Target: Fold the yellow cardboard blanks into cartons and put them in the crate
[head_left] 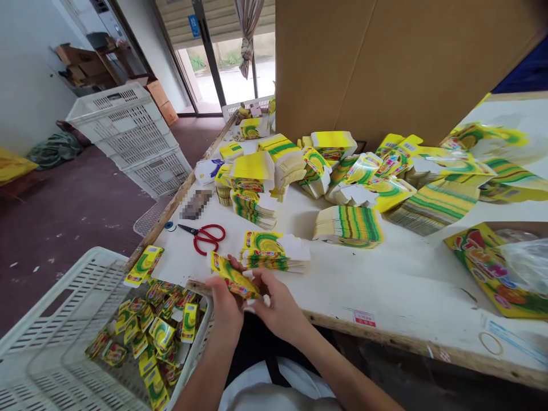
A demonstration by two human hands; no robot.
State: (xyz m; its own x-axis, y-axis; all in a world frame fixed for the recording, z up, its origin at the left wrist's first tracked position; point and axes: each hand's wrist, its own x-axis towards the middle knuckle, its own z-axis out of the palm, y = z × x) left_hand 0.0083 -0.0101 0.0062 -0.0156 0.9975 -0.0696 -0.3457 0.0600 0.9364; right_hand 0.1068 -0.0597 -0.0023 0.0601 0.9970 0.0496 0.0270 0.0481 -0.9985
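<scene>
Between my two hands is a small yellow and green printed carton [232, 276], held just over the table's front edge. My left hand [226, 311] wraps round its left side. At its right end, the fingers of my right hand [276, 305] pinch the carton near a white flap. Just behind the hands lies a stack of flat cartons [274, 251]. Red-handled scissors [205, 235] rest on the table to the left of that stack. Below my left arm, a white plastic crate [92, 274] holds many small filled cartons [162, 334].
More bundles of flat cartons [351, 225] cover the back of the white table [385, 285]. A large cardboard box [385, 63] stands behind them. At the right is an open printed box [483, 268] with clear plastic inside. Stacked white crates [137, 137] stand on the floor at left.
</scene>
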